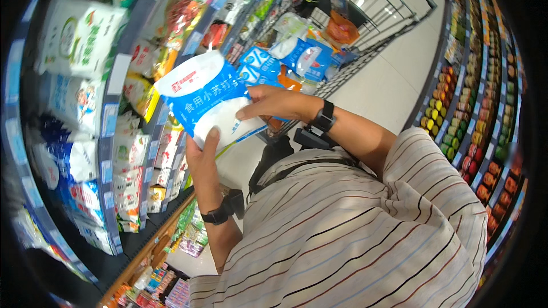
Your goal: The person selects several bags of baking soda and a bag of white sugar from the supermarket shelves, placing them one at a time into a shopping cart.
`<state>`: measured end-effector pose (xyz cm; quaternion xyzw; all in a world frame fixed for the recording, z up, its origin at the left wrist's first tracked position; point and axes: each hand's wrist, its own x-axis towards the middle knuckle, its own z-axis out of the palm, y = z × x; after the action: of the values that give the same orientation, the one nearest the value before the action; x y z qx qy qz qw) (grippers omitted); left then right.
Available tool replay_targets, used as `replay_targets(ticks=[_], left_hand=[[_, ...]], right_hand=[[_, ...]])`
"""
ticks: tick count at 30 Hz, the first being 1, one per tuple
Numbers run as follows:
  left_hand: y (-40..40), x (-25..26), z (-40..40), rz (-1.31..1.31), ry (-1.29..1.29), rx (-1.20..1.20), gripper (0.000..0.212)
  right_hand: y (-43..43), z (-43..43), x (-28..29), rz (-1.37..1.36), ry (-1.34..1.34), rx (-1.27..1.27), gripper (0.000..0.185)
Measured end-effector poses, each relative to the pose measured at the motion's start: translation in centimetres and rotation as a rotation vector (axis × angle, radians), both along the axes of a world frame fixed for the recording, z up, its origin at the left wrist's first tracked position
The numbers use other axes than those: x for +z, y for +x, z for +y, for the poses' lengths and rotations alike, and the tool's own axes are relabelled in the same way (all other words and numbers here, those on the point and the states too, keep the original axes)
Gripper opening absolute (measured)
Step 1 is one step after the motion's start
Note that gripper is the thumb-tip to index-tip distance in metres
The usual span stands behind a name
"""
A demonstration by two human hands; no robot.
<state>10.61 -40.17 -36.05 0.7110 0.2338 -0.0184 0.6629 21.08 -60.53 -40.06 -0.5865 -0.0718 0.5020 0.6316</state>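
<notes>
Both hands hold a blue-and-white plastic pouch (pixel 205 87) that bears printed writing; a clear window shows white powder inside. My left hand (pixel 204 152) grips its near lower corner, thumb on the front. My right hand (pixel 282 103) holds the right side, with the thumb pressed on the front and the other fingers partly hidden. Just beyond the right hand stands a wire shopping cart (pixel 381 36). Inside it lie a blue-and-white packet (pixel 304 57), an orange packet (pixel 341 29) and several other bagged goods.
On the left, store shelves (pixel 113 75) with price strips carry bagged goods, among them a white-and-green packet (pixel 81 38). Shelves of jars (pixel 464 107) line the right side. Pale floor tiles (pixel 394 66) lie between. Packaged goods (pixel 160 286) stand at the bottom left.
</notes>
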Motion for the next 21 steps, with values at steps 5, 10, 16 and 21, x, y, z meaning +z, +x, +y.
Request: replay_targets(ticks=[5, 10, 16, 21], left_hand=[[-0.7, 1.3, 0.7, -0.109, -0.015, -0.017, 0.044], [-1.3, 3.5, 1.3, -0.222, -0.039, -0.004, 0.050], [-1.9, 6.2, 2.0, -0.354, -0.041, 0.059, 0.046], [-2.5, 8.7, 2.5, -0.442, -0.006, 0.098, 0.043]], right_hand=[[-0.6, 1.2, 1.6, -0.086, 0.117, -0.079, 0.039], [-1.0, 2.0, 4.6, -0.145, 0.151, -0.127, 0.031], [-0.8, 2.7, 7.7, -0.134, 0.233, -0.039, 0.041], [-1.3, 3.5, 10.6, -0.239, 0.403, 0.007, 0.049]])
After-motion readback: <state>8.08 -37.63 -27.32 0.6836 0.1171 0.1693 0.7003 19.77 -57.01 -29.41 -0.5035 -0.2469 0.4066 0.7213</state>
